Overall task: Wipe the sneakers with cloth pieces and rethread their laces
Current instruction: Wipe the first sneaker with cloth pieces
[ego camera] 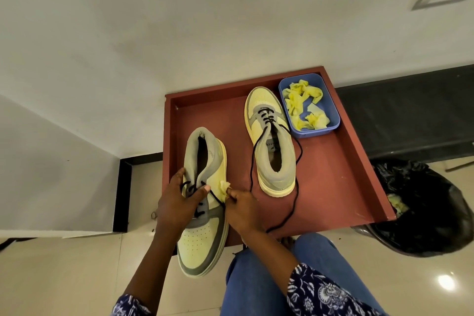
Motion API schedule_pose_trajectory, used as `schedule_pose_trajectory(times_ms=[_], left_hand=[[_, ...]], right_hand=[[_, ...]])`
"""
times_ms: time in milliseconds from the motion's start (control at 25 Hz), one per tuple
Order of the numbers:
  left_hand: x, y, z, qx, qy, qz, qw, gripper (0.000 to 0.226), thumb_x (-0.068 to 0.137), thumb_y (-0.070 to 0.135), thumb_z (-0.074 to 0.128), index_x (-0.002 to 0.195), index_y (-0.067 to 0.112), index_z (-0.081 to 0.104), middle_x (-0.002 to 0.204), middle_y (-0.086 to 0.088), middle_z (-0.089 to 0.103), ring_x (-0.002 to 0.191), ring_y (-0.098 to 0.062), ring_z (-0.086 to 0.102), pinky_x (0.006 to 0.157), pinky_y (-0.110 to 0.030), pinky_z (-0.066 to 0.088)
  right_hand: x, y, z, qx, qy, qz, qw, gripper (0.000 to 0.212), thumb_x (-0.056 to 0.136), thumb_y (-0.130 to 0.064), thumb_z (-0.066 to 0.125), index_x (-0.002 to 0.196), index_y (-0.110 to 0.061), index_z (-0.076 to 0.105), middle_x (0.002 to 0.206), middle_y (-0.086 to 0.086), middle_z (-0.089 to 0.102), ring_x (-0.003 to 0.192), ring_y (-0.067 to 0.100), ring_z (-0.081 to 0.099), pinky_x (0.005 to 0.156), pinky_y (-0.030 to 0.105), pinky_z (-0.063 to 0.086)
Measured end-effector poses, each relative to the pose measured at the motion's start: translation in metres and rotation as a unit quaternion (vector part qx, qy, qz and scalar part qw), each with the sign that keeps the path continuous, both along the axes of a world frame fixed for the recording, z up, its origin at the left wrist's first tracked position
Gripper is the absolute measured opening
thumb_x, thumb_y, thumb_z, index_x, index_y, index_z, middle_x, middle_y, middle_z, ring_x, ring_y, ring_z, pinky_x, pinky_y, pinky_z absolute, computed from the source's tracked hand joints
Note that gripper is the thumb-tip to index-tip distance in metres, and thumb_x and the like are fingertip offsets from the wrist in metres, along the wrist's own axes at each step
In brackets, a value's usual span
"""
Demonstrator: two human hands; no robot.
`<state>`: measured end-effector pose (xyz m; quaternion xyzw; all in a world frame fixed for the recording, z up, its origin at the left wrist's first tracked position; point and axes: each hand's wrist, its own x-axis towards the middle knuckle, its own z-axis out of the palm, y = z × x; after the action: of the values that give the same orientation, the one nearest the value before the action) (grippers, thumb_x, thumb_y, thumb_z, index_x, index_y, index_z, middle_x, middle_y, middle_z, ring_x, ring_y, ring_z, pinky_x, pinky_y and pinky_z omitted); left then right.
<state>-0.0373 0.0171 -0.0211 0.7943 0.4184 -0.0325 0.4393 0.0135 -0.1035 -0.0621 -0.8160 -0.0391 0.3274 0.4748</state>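
Right now the left hand grips the near sneaker across its laced throat, thumb over the tongue side and fingers curled round the far flank, holding it partly over the edge of the red-brown tray with its toe hanging toward the knees. Just beside that thumb, the right hand pinches a small crumpled yellow cloth piece between fingertips and presses it to the pale side panel, close to the black lace.

By its look the shoe should be fairly light and stiff in the sole but soft at the grey padded collar, so the midfoot grip seems the sound place to hold; squeezing the collar would likely just collapse it. The smooth panels may be a little slippery. The cloth scrap is limp and tiny, best kept bunched under the fingertips.

Beyond the right-hand fingers stands the second sneaker, its long loose lace trailing over the tray; that cord is thin and floppy, best taken near its tip. Farther still, a blue tub holds more yellow scraps.
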Motion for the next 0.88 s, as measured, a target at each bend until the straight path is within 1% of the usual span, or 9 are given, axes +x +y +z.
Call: schedule_pose_trajectory(times_ms=[40, 120, 200, 280, 400, 560, 720, 800, 880], left_hand=[[0.000, -0.001, 0.000, 0.013, 0.006, -0.001, 1.000, 0.073, 0.078, 0.041, 0.068, 0.140, 0.024, 0.033, 0.133, -0.003, 0.053, 0.117, -0.026, 0.054, 0.098, -0.047, 0.046], [-0.002, -0.001, -0.001, 0.024, 0.009, -0.004, 1.000, 0.069, 0.082, 0.032, 0.067, 0.141, 0.021, 0.033, 0.133, -0.004, 0.053, 0.117, -0.026, 0.054, 0.100, -0.045, 0.045], [-0.002, 0.001, -0.001, 0.023, 0.008, -0.004, 1.000, 0.068, 0.081, 0.030, 0.068, 0.140, 0.021, 0.034, 0.131, -0.004, 0.054, 0.115, -0.026, 0.055, 0.099, -0.044, 0.046], [-0.003, 0.003, -0.001, 0.017, 0.006, -0.007, 1.000, 0.068, 0.080, 0.029, 0.069, 0.139, 0.022, 0.036, 0.128, -0.004, 0.056, 0.111, -0.024, 0.057, 0.096, -0.044, 0.048], [-0.003, 0.004, -0.002, 0.013, 0.006, -0.011, 1.000, 0.067, 0.079, 0.029, 0.071, 0.137, 0.024, 0.038, 0.123, -0.003, 0.060, 0.105, -0.023, 0.061, 0.092, -0.045, 0.051], [-0.003, 0.005, -0.002, 0.015, 0.003, -0.014, 1.000, 0.066, 0.079, 0.028, 0.071, 0.137, 0.025, 0.039, 0.124, -0.002, 0.060, 0.105, -0.022, 0.060, 0.091, -0.045, 0.052], [-0.004, 0.005, -0.002, 0.015, -0.006, -0.013, 1.000, 0.066, 0.078, 0.027, 0.071, 0.137, 0.023, 0.040, 0.123, -0.002, 0.059, 0.106, -0.022, 0.060, 0.091, -0.044, 0.052], [-0.003, 0.005, -0.002, 0.015, -0.008, -0.014, 1.000, 0.065, 0.079, 0.025, 0.071, 0.136, 0.022, 0.040, 0.122, -0.003, 0.060, 0.104, -0.022, 0.061, 0.091, -0.044, 0.052], [-0.003, 0.005, -0.002, 0.020, -0.009, -0.019, 1.000, 0.064, 0.079, 0.025, 0.071, 0.136, 0.022, 0.040, 0.121, -0.003, 0.060, 0.103, -0.022, 0.060, 0.091, -0.042, 0.052]], right_hand=[[0.004, 0.003, -0.002, 0.004, 0.009, -0.012, 1.000, 0.033, 0.092, -0.009, 0.045, 0.122, -0.010, 0.059, 0.120, 0.008, 0.064, 0.107, 0.024, 0.060, 0.082, 0.021, 0.043], [0.014, 0.012, -0.004, 0.009, 0.019, -0.032, 0.999, 0.034, 0.090, -0.007, 0.044, 0.118, -0.012, 0.063, 0.115, 0.005, 0.067, 0.105, 0.023, 0.061, 0.084, 0.027, 0.046], [0.024, 0.021, -0.002, 0.014, 0.025, -0.051, 0.998, 0.036, 0.086, -0.004, 0.042, 0.111, -0.012, 0.066, 0.105, 0.001, 0.068, 0.099, 0.023, 0.061, 0.083, 0.033, 0.048], [0.036, 0.028, 0.004, 0.009, 0.022, -0.072, 0.997, 0.036, 0.085, -0.003, 0.044, 0.110, -0.014, 0.067, 0.109, 0.005, 0.068, 0.101, 0.026, 0.062, 0.086, 0.036, 0.050], [0.056, 0.036, 0.012, 0.001, 0.012, -0.078, 0.997, 0.034, 0.086, -0.005, 0.047, 0.112, -0.016, 0.067, 0.112, 0.005, 0.068, 0.103, 0.026, 0.061, 0.083, 0.031, 0.048], [0.079, 0.048, 0.011, 0.023, 0.005, -0.081, 0.996, 0.035, 0.088, -0.005, 0.050, 0.120, -0.011, 0.061, 0.124, 0.007, 0.062, 0.114, 0.024, 0.057, 0.096, 0.032, 0.048], [0.080, 0.051, 0.009, 0.060, -0.021, -0.062, 0.996, 0.040, 0.089, 0.000, 0.045, 0.126, -0.011, 0.057, 0.127, 0.009, 0.060, 0.117, 0.025, 0.054, 0.098, 0.032, 0.044], [0.070, 0.047, 0.007, 0.071, -0.058, -0.044, 0.995, 0.041, 0.089, -0.001, 0.044, 0.126, -0.012, 0.057, 0.124, 0.009, 0.060, 0.115, 0.024, 0.054, 0.097, 0.028, 0.042], [0.052, 0.039, 0.004, 0.069, -0.104, -0.032, 0.992, 0.040, 0.090, -0.002, 0.045, 0.126, -0.014, 0.056, 0.119, 0.006, 0.058, 0.110, 0.019, 0.055, 0.089, 0.021, 0.039]])
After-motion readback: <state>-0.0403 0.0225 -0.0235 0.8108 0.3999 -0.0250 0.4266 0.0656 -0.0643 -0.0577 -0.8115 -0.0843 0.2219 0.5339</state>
